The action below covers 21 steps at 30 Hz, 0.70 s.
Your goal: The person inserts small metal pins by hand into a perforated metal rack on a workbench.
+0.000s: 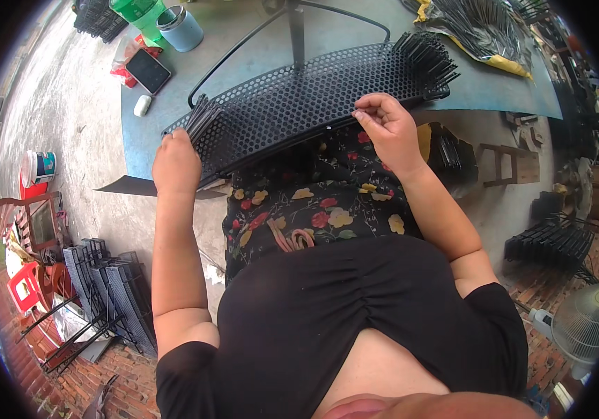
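Observation:
A long black perforated metal panel (299, 91) with a black wire frame lies across the table edge in front of me. At its left end my left hand (177, 164) has its fingers closed beside a bundle of thin black strips (206, 117); what they grip is hidden. My right hand (389, 129) is over the near edge, right of the middle, with thumb and forefinger pinched together. Anything between them is too small to make out. On the panel's right end sits a second, thicker bundle of black strips (426, 64).
On the table (240, 26) are a phone (149, 70), a small white case (142, 105), a blue cup (180, 31), a green bottle (135, 12) and a yellow-edged bag (484, 31) of black strips. Stacked black racks (107, 286) stand left, a fan (586, 318) right.

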Available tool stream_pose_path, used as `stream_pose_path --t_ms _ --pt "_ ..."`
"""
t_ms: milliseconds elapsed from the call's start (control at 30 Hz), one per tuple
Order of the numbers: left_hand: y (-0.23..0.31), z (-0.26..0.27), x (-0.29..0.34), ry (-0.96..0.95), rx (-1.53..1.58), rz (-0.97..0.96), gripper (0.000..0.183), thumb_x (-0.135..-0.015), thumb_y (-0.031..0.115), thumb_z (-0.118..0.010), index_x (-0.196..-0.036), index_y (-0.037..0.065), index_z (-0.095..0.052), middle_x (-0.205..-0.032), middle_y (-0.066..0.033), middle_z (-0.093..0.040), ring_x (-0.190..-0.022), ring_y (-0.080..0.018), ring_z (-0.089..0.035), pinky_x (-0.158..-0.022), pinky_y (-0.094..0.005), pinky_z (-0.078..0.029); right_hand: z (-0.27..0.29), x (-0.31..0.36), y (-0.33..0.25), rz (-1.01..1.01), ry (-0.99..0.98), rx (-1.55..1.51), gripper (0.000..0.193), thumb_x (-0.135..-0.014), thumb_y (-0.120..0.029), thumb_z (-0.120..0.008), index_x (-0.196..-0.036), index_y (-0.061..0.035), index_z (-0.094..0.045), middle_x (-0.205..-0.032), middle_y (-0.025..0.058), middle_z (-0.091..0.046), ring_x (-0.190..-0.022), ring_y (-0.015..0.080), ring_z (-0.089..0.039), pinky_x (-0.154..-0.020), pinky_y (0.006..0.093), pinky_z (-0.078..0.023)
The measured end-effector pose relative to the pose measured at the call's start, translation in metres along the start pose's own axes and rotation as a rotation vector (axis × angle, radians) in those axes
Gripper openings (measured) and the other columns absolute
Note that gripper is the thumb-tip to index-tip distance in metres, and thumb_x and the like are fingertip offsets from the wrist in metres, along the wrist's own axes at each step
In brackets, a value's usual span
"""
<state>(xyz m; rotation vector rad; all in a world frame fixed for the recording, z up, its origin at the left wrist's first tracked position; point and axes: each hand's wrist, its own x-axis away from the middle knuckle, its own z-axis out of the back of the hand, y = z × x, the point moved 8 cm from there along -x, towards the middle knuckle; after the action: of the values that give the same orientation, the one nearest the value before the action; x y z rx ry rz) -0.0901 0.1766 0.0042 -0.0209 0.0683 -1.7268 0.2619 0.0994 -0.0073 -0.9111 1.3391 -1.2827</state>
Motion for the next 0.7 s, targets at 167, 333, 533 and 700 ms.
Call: stream_pose_path --t_ms 167,333,533,700 --pt "-0.002 0.008 0.006 0.064 0.044 -0.044 0.013 -0.080 0.004 -0.055 -0.094 0.003 -0.055 -0.093 -0.0184 -0.065 -0.087 -0.0371 -0.065 -0.074 -0.0462 -0.053 0.005 0.007 0.008 -0.050 -0.058 0.047 0.009 -0.086 0.000 -0.065 -0.095 0.0027 -0.063 -0.093 0.0038 -0.060 -0.081 0.0081 -0.060 -0.072 0.0211 -0.050" --pt "-0.005 0.006 0.010 0.079 0.009 -0.063 0.015 -0.080 0.004 -0.055 -0.094 0.004 -0.055 -0.090 -0.0179 -0.064 -0.082 -0.0378 -0.064 -0.072 -0.0473 -0.052 0.011 0.012 0.018 -0.105 -0.065 0.061 0.009 -0.088 0.003 -0.062 -0.097 0.0020 -0.062 -0.092 0.0030 -0.061 -0.080 0.0073 -0.060 -0.072 0.0199 -0.049" --pt "0.008 0.031 0.019 0.308 0.008 -0.156 0.025 -0.076 0.003 -0.060 -0.100 0.006 -0.057 -0.093 -0.0129 -0.065 -0.087 -0.0339 -0.064 -0.075 -0.0442 -0.052 0.025 0.008 0.007 -0.030 0.006 0.119 0.007 -0.086 0.000 -0.065 -0.093 0.0016 -0.064 -0.090 0.0025 -0.060 -0.076 0.0065 -0.058 -0.067 0.0203 -0.048" --pt "0.082 0.052 0.054 0.178 0.783 -0.322 0.023 -0.075 0.000 -0.065 -0.097 0.006 -0.061 -0.089 -0.0106 -0.066 -0.082 -0.0294 -0.064 -0.071 -0.0366 -0.050 0.017 0.015 -0.005 -0.030 -0.006 0.131 0.007 -0.085 0.000 -0.065 -0.091 0.0016 -0.063 -0.087 0.0041 -0.059 -0.076 0.0084 -0.058 -0.067 0.0218 -0.048"
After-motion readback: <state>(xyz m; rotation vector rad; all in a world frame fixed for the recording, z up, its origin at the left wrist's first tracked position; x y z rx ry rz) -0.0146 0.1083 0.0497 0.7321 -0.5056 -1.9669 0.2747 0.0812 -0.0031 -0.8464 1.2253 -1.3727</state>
